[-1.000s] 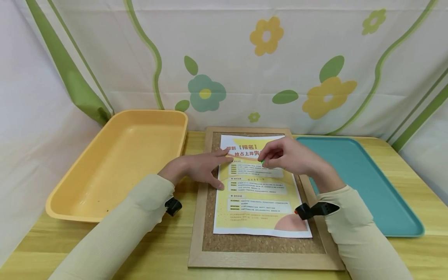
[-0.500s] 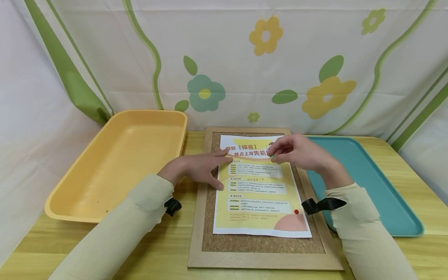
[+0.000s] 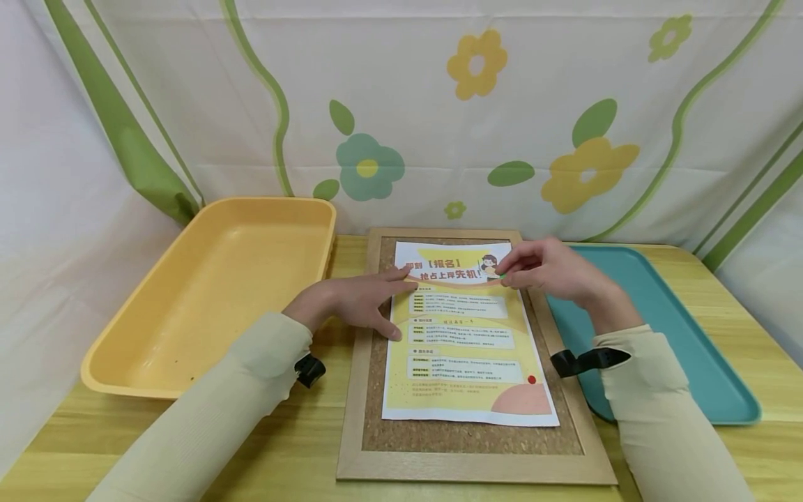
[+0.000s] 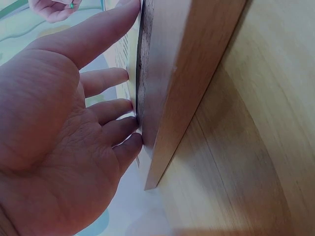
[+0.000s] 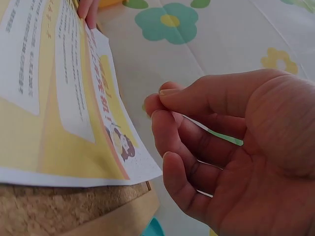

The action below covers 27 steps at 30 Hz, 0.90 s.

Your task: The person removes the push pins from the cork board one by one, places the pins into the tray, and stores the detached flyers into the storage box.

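A printed yellow-and-white poster point(image 3: 464, 388) lies on a wood-framed cork board point(image 3: 470, 439). My left hand point(image 3: 359, 301) rests with spread fingers on the poster's left edge, and the left wrist view shows those fingertips point(image 4: 129, 142) at the paper beside the frame. Over the poster's upper right, near the printed cartoon figure, my right hand point(image 3: 544, 270) pinches a small green push pin point(image 3: 502, 277) between thumb and forefinger; the fingers mostly hide it. In the right wrist view the pinching fingers are apart from the paper. A red push pin point(image 3: 531, 380) sits at the poster's lower right.
A deep yellow tray point(image 3: 219, 307) stands left of the board, with small dark specks on its floor. On the right, a flat teal tray point(image 3: 677, 348) lies partly behind my right forearm. A flowered white curtain point(image 3: 433, 125) hangs behind the wooden table point(image 3: 288, 446).
My right hand has moved right across the poster's top with the green push pin, uncovering the cartoon figure and the red push pin. The left hand has stayed in place.
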### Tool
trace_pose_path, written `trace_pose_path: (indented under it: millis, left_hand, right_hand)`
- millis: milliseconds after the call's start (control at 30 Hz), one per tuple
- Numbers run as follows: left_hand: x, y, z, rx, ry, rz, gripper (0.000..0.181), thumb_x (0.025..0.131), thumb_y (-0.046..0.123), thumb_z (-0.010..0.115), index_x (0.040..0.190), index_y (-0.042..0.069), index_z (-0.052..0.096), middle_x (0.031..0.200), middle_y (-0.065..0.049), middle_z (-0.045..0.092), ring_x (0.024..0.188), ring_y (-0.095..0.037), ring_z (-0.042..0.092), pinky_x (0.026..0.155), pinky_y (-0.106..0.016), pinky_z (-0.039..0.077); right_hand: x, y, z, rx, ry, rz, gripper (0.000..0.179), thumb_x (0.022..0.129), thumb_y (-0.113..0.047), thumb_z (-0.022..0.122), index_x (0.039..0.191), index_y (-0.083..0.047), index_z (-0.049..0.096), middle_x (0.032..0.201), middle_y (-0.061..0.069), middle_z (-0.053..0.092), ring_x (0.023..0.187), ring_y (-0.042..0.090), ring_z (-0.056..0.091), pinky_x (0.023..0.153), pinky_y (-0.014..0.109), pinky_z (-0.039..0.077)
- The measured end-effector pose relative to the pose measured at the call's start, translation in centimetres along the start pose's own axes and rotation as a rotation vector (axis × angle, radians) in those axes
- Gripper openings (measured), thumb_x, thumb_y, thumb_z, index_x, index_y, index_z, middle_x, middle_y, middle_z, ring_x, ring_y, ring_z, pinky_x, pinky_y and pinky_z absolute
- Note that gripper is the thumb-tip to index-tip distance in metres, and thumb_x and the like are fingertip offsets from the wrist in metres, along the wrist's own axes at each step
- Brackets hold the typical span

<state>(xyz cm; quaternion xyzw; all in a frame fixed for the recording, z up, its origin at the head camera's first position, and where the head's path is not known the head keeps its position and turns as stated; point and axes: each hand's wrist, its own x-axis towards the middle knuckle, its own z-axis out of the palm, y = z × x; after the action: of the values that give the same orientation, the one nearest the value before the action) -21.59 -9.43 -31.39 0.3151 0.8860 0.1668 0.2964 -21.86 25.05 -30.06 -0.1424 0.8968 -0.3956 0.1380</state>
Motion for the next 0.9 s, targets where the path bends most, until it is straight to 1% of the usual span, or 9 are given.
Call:
trace_pose_path:
  millis: [167,400,533,700,800,900]
  left_hand:
    - [0.1,0.0,0.0,-0.004,0.001,0.003,0.097,0.098,0.036,0.077,0.172,0.019,0.017,0.181,0.0,-0.01,0.169,-0.026,-0.005,0.136,-0.051,0.012]
    - [0.0,0.0,-0.1,0.003,-0.005,0.015,0.096,0.099,0.037,0.076,0.172,0.017,0.017,0.181,-0.001,-0.01,0.169,-0.026,-0.005,0.136,-0.051,0.012]
    - [0.0,0.1,-0.2,-0.001,-0.006,0.016,0.096,0.099,0.037,0.076,0.172,0.017,0.017,0.181,-0.001,-0.01,0.169,-0.026,-0.005,0.136,-0.051,0.011]
    - [0.0,0.1,-0.1,0.0,-0.003,0.015,0.096,0.098,0.037,0.077,0.172,0.018,0.018,0.181,-0.001,-0.009,0.169,-0.027,-0.005,0.136,-0.052,0.012]
    - [0.0,0.1,-0.1,-0.005,-0.004,0.007,0.096,0.098,0.036,0.077,0.172,0.018,0.017,0.181,-0.001,-0.009,0.169,-0.026,-0.005,0.136,-0.051,0.011]
    - [-0.1,0.1,-0.1,-0.005,-0.001,0.008,0.096,0.098,0.035,0.077,0.172,0.018,0.018,0.181,-0.002,-0.009,0.169,-0.028,-0.004,0.136,-0.052,0.012]
  right_hand:
    - [0.0,0.9,-0.5,0.01,0.013,0.018,0.024,0.101,-0.018,0.074,0.119,-0.003,0.076,0.108,0.01,0.076,0.097,0.023,0.071,0.086,0.035,0.057]
    - [-0.2,2.0,-1.1,0.04,0.048,0.032,0.026,0.1,-0.016,0.074,0.121,-0.001,0.075,0.101,0.005,0.075,0.093,0.02,0.072,0.086,0.033,0.058]
    - [-0.1,2.4,-1.4,0.021,0.058,0.051,0.026,0.1,-0.016,0.073,0.122,-0.001,0.075,0.1,0.003,0.074,0.093,0.019,0.069,0.086,0.033,0.058]
    - [-0.1,3.0,-1.5,-0.002,0.071,0.072,0.027,0.101,-0.017,0.072,0.124,-0.002,0.075,0.104,0.004,0.075,0.093,0.017,0.067,0.086,0.033,0.058]
    - [-0.1,3.4,-1.6,0.001,0.082,0.089,0.029,0.101,-0.019,0.073,0.125,-0.003,0.074,0.104,0.003,0.075,0.093,0.017,0.067,0.085,0.033,0.058]
    - [-0.1,3.9,-1.8,0.016,0.091,0.11,0.032,0.101,-0.021,0.073,0.127,-0.003,0.072,0.101,-0.001,0.074,0.092,0.017,0.067,0.084,0.034,0.057]
